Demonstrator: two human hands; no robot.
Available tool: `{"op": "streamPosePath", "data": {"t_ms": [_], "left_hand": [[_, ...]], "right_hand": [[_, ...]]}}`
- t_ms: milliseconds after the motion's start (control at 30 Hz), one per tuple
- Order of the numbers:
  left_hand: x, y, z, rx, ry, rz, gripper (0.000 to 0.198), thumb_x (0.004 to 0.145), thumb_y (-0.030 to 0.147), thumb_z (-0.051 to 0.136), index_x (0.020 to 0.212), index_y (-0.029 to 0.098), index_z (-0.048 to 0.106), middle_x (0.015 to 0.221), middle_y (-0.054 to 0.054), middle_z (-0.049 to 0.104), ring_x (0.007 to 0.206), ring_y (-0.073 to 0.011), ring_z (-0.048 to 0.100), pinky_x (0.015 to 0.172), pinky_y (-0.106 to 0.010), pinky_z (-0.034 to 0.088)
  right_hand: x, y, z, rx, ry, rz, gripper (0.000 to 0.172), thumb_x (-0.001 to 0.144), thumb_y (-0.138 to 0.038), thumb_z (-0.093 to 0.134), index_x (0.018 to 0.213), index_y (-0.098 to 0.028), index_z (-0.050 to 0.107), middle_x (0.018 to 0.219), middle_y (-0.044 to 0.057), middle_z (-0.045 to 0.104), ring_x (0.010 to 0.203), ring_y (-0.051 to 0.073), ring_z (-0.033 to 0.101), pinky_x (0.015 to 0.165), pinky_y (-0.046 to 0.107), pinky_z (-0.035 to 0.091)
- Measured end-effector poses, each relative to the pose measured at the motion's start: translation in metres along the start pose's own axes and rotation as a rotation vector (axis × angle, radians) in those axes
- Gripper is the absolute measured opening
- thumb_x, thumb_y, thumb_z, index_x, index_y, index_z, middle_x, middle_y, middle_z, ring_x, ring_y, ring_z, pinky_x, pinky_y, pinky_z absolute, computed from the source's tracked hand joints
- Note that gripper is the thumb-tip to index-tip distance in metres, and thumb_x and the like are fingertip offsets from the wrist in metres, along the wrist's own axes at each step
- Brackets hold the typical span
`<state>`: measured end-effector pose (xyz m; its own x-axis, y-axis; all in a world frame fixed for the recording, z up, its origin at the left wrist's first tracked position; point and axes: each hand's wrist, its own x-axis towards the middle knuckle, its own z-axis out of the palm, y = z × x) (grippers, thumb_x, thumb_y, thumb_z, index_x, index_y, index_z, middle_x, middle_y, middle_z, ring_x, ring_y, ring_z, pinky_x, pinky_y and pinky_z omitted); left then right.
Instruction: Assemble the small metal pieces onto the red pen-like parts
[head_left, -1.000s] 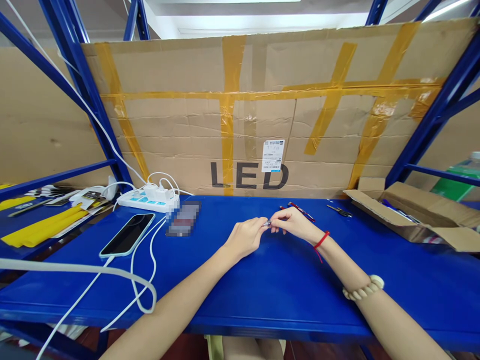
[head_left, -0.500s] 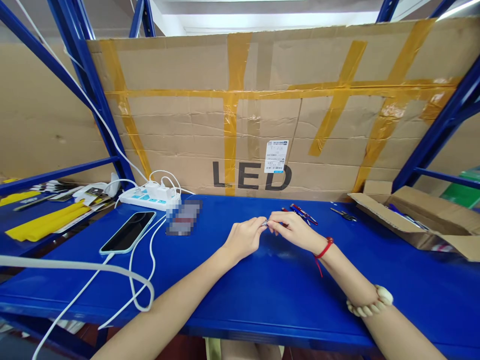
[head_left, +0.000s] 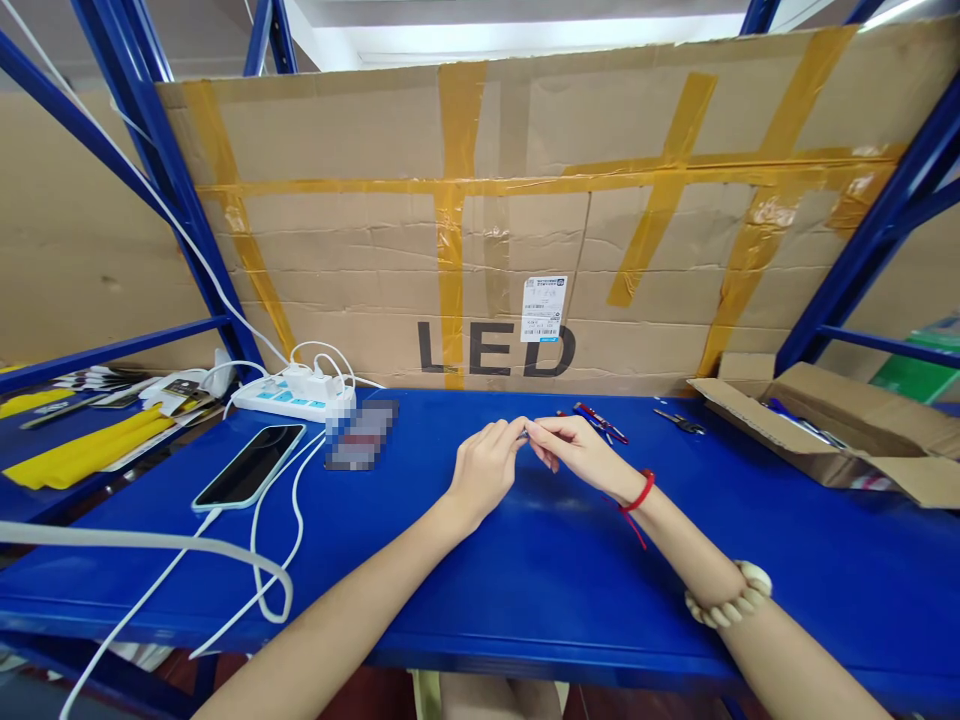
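One broad blue surface (head_left: 525,590), smooth and faintly glossy, stretches from left to right. At its far edge stands one upright sheet of creased brown cardboard (head_left: 360,250), crossed by shiny amber tape and printed with three black letters, LED. One open carton (head_left: 787,447), a shallow box of thin brown card, sits at the far right with flaps spread.

Two bare hands meet over the middle: the left hand (head_left: 486,465) is narrow, fingertips pinched together, and the right hand (head_left: 576,445) closes thumb and finger from the other side (one red cord (head_left: 643,492) and one pale bracelet (head_left: 731,600) of chunky beads ring that arm). At the far left lie one long white plastic power strip (head_left: 259,402) and, nearer, one flat rectangular phone (head_left: 250,468) with rounded corners. Beyond the right hand are slim red pens (head_left: 611,424), overlapping too much to count. Smallest is one small metallic piece (head_left: 523,435), held between both hands' fingertips, its shape mostly hidden.
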<state>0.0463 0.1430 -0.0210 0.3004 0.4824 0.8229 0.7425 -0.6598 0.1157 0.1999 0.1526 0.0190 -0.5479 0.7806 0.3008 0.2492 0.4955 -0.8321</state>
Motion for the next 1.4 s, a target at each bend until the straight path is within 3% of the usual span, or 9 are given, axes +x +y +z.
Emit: {"op": "streamPosePath", "data": {"t_ms": [133,267,367,467,567,800,1167,1400], "left_hand": [[0.0,0.001,0.002,-0.088,-0.063,-0.053,0.03,0.093,0.02,0.029,0.117,0.018,0.046,0.095,-0.002,0.06,0.083,-0.0131,0.056,0.076,-0.024,0.045],[0.0,-0.001,0.003,-0.14,-0.118,-0.155,0.026,0.092,0.019,0.031,0.108,0.018,0.05,0.094,-0.002,0.06,0.085,-0.0136,0.057,0.075,-0.023,0.045],[0.001,-0.005,0.003,-0.161,-0.105,-0.248,0.022,0.091,0.022,0.034,0.107,0.02,0.05,0.101,-0.001,0.059,0.09,-0.0139,0.057,0.073,-0.022,0.044],[0.001,-0.01,0.002,-0.171,-0.137,-0.325,0.021,0.091,0.025,0.036,0.107,0.022,0.049,0.1,0.0,0.06,0.086,-0.0135,0.058,0.069,-0.021,0.044],[0.0,-0.014,0.003,-0.177,-0.178,-0.299,0.02,0.091,0.023,0.035,0.107,0.022,0.048,0.099,0.0,0.059,0.087,-0.0141,0.057,0.073,-0.023,0.043],[0.002,-0.014,0.007,-0.178,-0.215,-0.163,0.02,0.091,0.019,0.032,0.105,0.017,0.047,0.102,-0.004,0.057,0.09,-0.0175,0.051,0.082,-0.031,0.041],[0.001,-0.015,0.007,-0.226,-0.298,-0.105,0.018,0.091,0.017,0.032,0.101,0.017,0.047,0.095,-0.004,0.056,0.084,-0.0169,0.049,0.078,-0.031,0.041],[-0.003,-0.012,0.005,-0.334,-0.362,-0.185,0.01,0.091,0.019,0.034,0.092,0.017,0.043,0.088,-0.002,0.054,0.081,-0.0154,0.05,0.073,-0.028,0.04]], "right_hand": [[0.002,0.004,0.001,0.014,0.01,0.01,0.045,0.083,-0.049,0.04,0.057,-0.013,0.046,0.05,-0.001,0.043,0.046,0.007,0.043,0.045,0.018,0.034],[0.004,0.007,0.002,-0.046,0.044,-0.013,0.044,0.083,-0.047,0.041,0.059,-0.012,0.051,0.05,-0.001,0.044,0.045,0.006,0.042,0.044,0.018,0.034],[0.005,0.009,0.001,-0.105,0.172,-0.028,0.038,0.079,-0.044,0.05,0.061,-0.012,0.056,0.05,-0.001,0.047,0.045,0.006,0.043,0.045,0.018,0.035],[0.005,0.011,-0.004,-0.099,0.381,-0.051,0.03,0.072,-0.041,0.06,0.069,-0.012,0.061,0.055,0.001,0.053,0.043,0.006,0.045,0.044,0.019,0.036],[0.005,0.013,-0.008,-0.108,0.468,-0.096,0.027,0.071,-0.039,0.062,0.08,-0.013,0.065,0.067,0.003,0.058,0.044,0.006,0.047,0.043,0.02,0.038],[0.006,0.017,-0.009,-0.178,0.308,-0.212,0.023,0.075,-0.036,0.059,0.083,-0.017,0.069,0.083,0.005,0.06,0.05,0.006,0.051,0.05,0.021,0.046],[0.003,0.017,-0.015,-0.343,0.264,-0.203,0.025,0.076,-0.041,0.057,0.083,-0.02,0.069,0.085,0.005,0.058,0.054,0.007,0.052,0.055,0.023,0.046],[0.002,0.023,-0.019,-0.455,0.237,-0.254,0.02,0.076,-0.037,0.059,0.076,-0.02,0.069,0.08,0.003,0.058,0.062,0.008,0.052,0.057,0.02,0.043]]}}
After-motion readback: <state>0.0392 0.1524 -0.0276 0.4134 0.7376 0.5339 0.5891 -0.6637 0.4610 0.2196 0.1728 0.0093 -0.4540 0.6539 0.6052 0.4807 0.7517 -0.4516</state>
